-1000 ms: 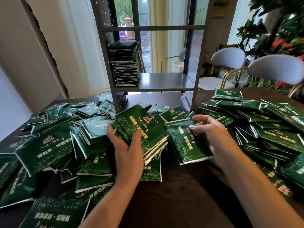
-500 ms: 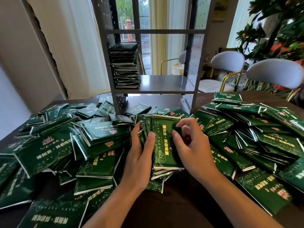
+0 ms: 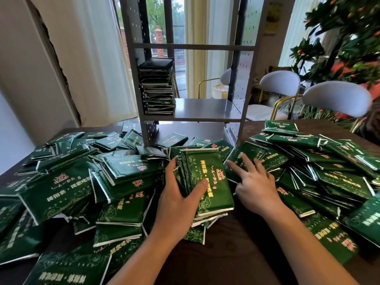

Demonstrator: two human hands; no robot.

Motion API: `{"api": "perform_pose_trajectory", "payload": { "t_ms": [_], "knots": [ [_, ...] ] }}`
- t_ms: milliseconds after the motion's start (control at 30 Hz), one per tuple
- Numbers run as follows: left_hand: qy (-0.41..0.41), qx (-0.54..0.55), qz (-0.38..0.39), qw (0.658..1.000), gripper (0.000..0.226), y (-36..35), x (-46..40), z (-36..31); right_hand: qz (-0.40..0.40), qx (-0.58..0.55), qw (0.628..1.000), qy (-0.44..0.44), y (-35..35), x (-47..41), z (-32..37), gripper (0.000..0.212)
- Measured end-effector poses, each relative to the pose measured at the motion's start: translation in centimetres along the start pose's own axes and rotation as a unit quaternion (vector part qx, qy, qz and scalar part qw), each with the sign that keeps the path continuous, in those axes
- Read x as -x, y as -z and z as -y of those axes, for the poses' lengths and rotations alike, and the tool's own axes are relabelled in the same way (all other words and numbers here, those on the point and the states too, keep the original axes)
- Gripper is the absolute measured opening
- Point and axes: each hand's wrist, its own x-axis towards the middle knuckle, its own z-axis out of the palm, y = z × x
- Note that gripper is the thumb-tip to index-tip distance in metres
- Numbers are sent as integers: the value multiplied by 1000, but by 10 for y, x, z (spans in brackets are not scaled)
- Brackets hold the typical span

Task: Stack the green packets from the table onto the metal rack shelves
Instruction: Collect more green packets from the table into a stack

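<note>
— What's the left hand (image 3: 178,204) doing?

— It grips a bundle of green packets (image 3: 207,182) on the dark table (image 3: 236,249), thumb laid across the top packet's face, fingers wrapped round the bundle's left edge. The bundle sits in front of the person, tilted a little, its near ends fanned out unevenly.

— And the right hand (image 3: 255,186)?

— Released, grasping nothing. Its fingers are spread and fairly straight, the tips resting on a loose packet (image 3: 244,155) just to the right of the bundle.

— Where are the rest of the packets?

— All over. A big heap on the left (image 3: 67,188) and another heap on the right (image 3: 329,167), both lying on the table, packets overlapping every which way. A few more lie round the foot of the metal rack (image 3: 244,58), which stands on the table behind the hands.

— Anything on the rack?

— One tall stack (image 3: 157,87), pushed up against the left upright on the lower shelf (image 3: 205,108). The remainder of that shelf shows bare metal.

— Behind it?

— White curtains (image 3: 92,48), two pale chairs (image 3: 337,99) with brass-coloured frames on the right, and a leafy plant (image 3: 345,38) with small orange fruits.
</note>
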Motion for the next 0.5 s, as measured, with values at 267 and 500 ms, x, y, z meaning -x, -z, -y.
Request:
{"api": "perform_pose_trajectory", "payload": {
  "t_ms": [267,500],
  "knots": [
    [-5,8,3,1000,81,1,1,3,-204,-77,976,-24,-5,5,6,37],
    [-9,0,-4,1000,79,-1,0,1,-158,-26,984,-77,-8,-2,10,71]
  ]
}}
